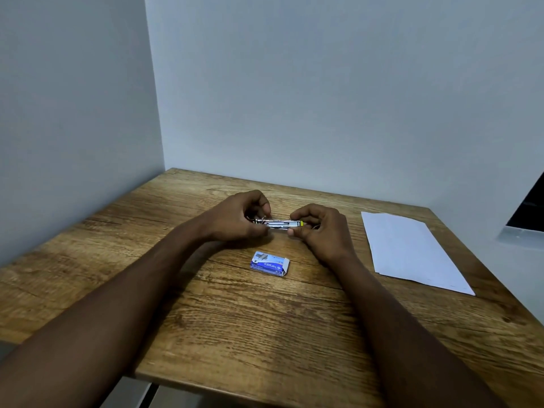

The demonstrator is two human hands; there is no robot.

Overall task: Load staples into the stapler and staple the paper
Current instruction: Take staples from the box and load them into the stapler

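Note:
A small silver stapler (279, 224) with a yellow end lies lengthwise between my two hands, just above the wooden table (265, 319). My left hand (240, 216) grips its left end, where a metal part sticks out. My right hand (319, 228) pinches the right, yellow end. A blue staple box (269, 264) with its right flap open lies on the table just in front of the hands. White paper (409, 248) rests flat to the right, apart from both hands. I cannot tell whether staples are in the stapler.
The table sits in a corner: one grey wall (73, 113) on the left and another behind. A dark object (530, 207) on a pale ledge stands at the far right edge.

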